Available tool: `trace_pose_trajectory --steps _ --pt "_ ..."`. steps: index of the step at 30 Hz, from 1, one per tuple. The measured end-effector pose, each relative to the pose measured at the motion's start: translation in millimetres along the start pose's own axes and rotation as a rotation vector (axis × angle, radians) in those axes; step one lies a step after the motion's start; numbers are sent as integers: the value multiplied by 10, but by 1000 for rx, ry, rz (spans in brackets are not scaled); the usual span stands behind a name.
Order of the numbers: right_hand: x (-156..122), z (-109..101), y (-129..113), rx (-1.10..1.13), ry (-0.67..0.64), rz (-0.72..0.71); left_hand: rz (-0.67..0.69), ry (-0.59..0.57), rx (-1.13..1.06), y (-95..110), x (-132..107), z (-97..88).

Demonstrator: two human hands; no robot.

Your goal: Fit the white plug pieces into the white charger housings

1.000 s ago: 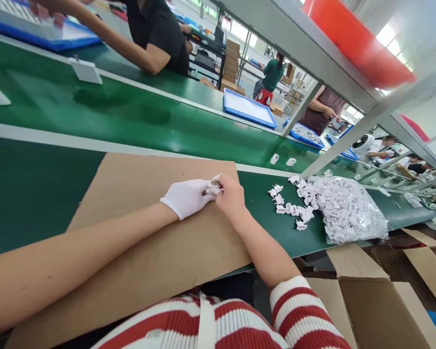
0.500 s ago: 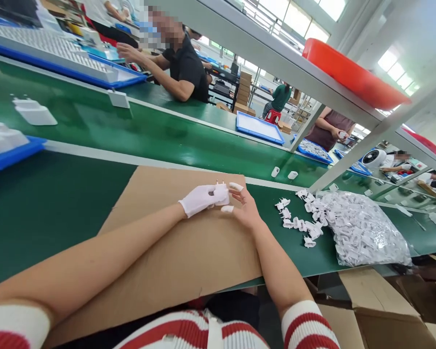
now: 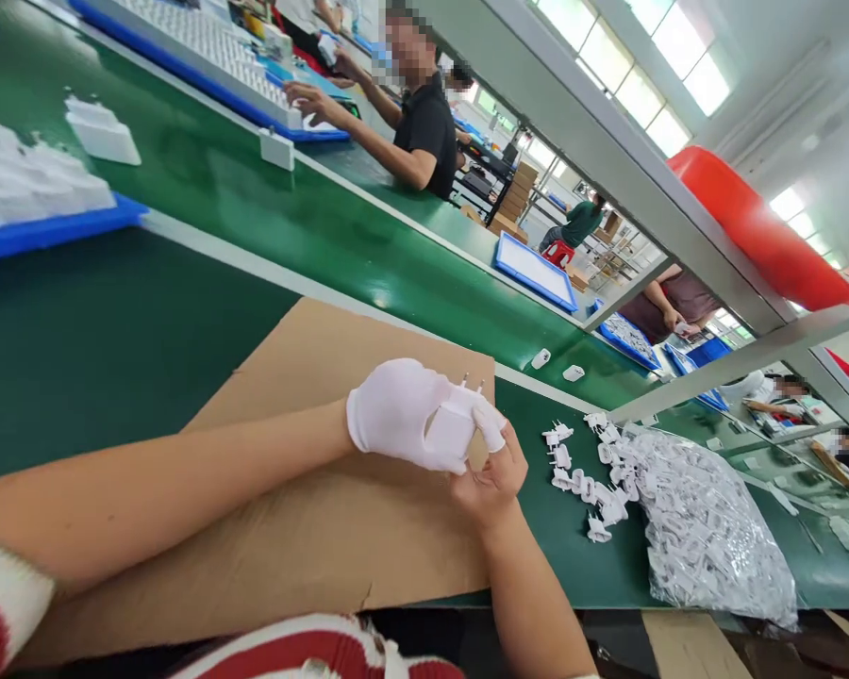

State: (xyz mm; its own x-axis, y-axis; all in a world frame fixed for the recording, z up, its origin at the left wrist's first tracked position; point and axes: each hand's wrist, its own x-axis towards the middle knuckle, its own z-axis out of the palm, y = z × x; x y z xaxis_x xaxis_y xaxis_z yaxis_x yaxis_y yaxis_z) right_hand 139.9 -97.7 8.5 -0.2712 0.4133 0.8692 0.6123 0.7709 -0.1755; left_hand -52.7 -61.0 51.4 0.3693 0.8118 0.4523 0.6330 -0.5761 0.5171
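While the gloved left hand and the right hand grip the white plug near the middle of the frame, it could slip if their hold gets loose; its thin pins could bend if it falls.

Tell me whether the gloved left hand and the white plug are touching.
Touching. The head view shows it: the gloved left hand curls partly around the white plug, gripping it directly.
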Motion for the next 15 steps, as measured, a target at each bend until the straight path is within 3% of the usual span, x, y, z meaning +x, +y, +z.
trace_pose_trajectory --steps 4,11,15 --pt "30 -15 -78 70 -11 14 65 -129 45 10 29 -83" --pt "-44 19 -23 36 -94 96 -54 -148 -78 -42 26 39" --pt "-53 146 45 97 -58 170 -150 -102 -300 -70 25 181"
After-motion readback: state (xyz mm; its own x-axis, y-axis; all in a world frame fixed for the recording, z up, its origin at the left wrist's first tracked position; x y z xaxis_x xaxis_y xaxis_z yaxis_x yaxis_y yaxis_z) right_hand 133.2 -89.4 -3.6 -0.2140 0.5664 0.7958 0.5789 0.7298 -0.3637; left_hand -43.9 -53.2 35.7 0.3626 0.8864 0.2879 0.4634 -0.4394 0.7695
